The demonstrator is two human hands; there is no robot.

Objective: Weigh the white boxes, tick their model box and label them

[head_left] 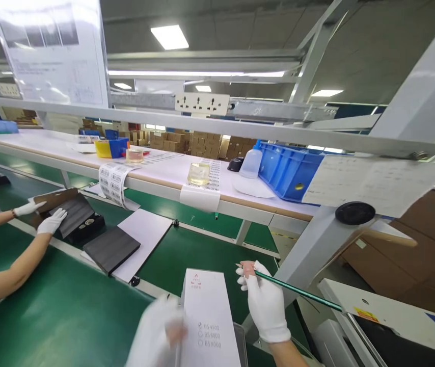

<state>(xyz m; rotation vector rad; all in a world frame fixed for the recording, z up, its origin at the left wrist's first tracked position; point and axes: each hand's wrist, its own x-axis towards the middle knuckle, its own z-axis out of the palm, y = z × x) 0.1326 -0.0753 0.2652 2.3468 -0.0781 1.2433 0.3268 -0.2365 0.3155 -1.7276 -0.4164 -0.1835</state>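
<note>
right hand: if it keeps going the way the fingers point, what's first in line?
The right hand points up and away over the green belt. First in line is probably the edge of the white shelf beyond; depth is unclear.

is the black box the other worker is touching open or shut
Open: the co-worker's gloved hands rest on a dark sheet lifted over the black box, whose inside shows round items.

white gloves on left hand (156, 334), right hand (265, 303)
</note>
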